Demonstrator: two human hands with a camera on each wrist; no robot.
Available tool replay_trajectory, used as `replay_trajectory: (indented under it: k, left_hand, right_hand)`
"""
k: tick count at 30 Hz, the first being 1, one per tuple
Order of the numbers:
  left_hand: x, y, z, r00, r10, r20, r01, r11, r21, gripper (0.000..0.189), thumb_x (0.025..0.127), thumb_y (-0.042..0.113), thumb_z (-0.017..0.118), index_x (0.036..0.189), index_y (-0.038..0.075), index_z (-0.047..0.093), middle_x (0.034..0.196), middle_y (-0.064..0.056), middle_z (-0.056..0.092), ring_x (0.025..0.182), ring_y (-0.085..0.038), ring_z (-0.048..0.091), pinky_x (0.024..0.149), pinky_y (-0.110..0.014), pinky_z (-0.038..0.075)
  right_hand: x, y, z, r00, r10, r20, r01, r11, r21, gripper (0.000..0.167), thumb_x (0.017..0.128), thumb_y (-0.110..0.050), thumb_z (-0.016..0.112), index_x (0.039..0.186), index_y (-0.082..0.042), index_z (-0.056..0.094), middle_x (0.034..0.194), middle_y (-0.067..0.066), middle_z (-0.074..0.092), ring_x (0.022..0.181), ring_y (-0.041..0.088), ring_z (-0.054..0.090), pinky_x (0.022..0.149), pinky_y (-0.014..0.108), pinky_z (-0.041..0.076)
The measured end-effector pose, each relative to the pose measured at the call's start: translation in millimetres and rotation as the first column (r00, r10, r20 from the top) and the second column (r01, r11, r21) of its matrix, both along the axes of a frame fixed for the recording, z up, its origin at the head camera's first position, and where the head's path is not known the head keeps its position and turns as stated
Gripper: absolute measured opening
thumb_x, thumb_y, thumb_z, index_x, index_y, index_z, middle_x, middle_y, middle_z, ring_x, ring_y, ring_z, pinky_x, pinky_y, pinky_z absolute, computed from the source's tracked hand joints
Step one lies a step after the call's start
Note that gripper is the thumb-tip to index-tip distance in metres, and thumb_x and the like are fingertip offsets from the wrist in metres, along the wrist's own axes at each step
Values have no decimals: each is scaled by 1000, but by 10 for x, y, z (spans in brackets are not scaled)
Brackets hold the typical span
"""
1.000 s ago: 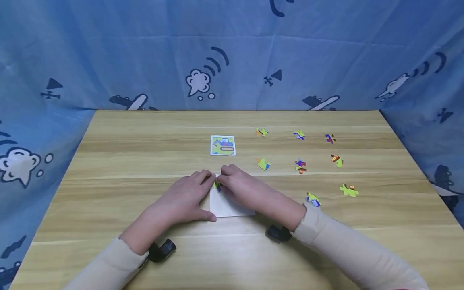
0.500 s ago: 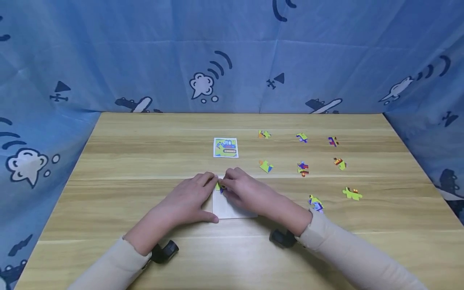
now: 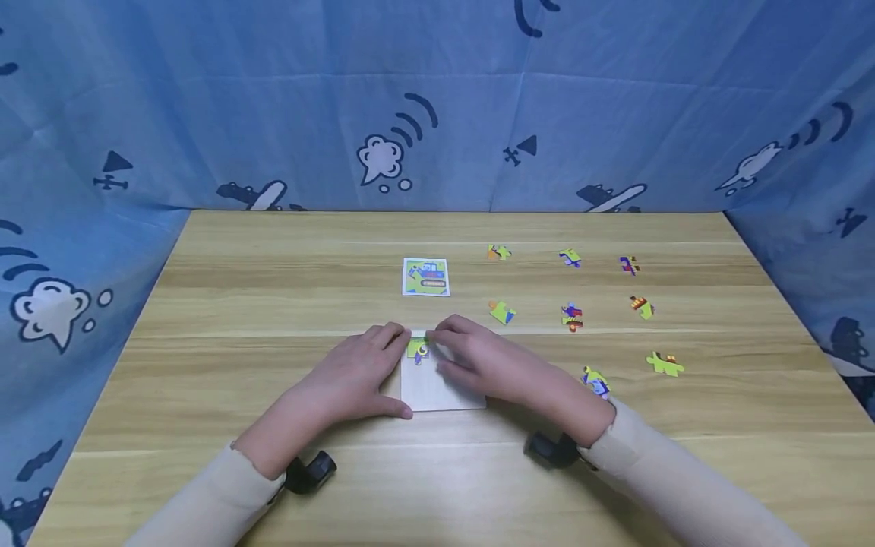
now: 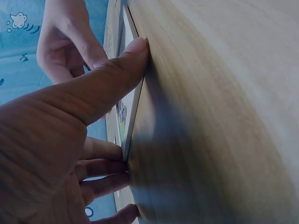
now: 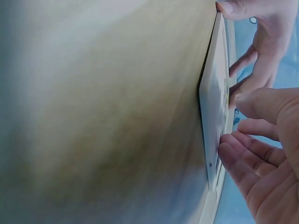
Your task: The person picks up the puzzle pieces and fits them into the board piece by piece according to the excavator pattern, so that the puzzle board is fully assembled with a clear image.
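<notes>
A white puzzle board (image 3: 440, 391) lies flat at the middle of the table. My left hand (image 3: 345, 378) holds it along its left side, thumb at the near corner and fingertips at the far one. One green jigsaw piece (image 3: 418, 349) with a blue and yellow pattern lies in the board's far left corner, beside the left fingertips. My right hand (image 3: 488, 361) is over the board's right part, just right of that piece, its fingers loosely bent with nothing between thumb and forefinger. In the right wrist view its lower fingertips (image 5: 227, 151) are at the board's surface.
Behind the board lies a small picture card (image 3: 426, 277) of a blue excavator. Several loose jigsaw pieces are spread to the right, including a green one (image 3: 664, 364) and one (image 3: 595, 381) near the right forearm. A blue printed curtain (image 3: 437, 91) hangs behind the table.
My right hand has let go of the jigsaw piece and drawn slightly right, so the piece now shows in the board's corner. The left hand keeps its place on the board.
</notes>
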State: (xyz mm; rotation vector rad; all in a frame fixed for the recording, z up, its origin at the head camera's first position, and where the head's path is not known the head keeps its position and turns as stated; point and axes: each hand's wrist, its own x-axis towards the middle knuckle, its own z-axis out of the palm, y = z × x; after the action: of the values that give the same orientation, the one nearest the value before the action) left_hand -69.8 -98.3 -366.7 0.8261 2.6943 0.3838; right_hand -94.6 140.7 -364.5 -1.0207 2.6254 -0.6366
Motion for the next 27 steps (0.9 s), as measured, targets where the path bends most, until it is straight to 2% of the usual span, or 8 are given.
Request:
replay_trajectory:
  k: [7,12,16,21,27]
  left_hand:
    - [12,6,8,1000,6,6,-6,1000,8,109,80,57,86,158,-3,39,158,-16,46,145,-34,46,117,-54,45]
    - [18,18,1,1000,17,10,-17,1000,5,108,80,56,87,158,-2,40,158,-14,46,146,-33,46,117,-53,45]
    - [43,18,-33,999,17,27,-17,1000,4,108,80,57,86,158,-2,40,159,-14,46,146,-32,46,118,-53,45]
    - [54,13,-56,1000,13,8,-13,1000,12,107,80,57,86,158,-2,40,158,-14,47,145,-33,47,117,-52,46]
    - [26,2,-33,1000,11,-12,-10,1000,12,108,80,58,86,158,-2,40,158,-14,46,146,-32,47,117,-52,45]
  right_hand:
    - [163,287,35,996,-78,-33,79,996,35,50,98,-24,75,144,-8,63,139,8,63,115,18,64,99,37,60]
    - [290,575,65,986,-133,-101,138,989,44,48,97,-22,76,141,-7,65,136,10,65,121,23,67,104,43,59]
    - [424,854,61,969,-195,-154,204,978,43,43,96,-18,76,136,-5,68,133,11,67,118,26,69,100,46,60]
    - [587,1180,78,938,-293,-186,307,950,51,44,94,-18,79,135,-6,68,132,12,67,118,29,69,97,50,60]
    - [661,1421,66,912,-348,-216,374,923,93,51,90,-25,83,134,-6,68,132,16,66,117,35,66,94,55,59]
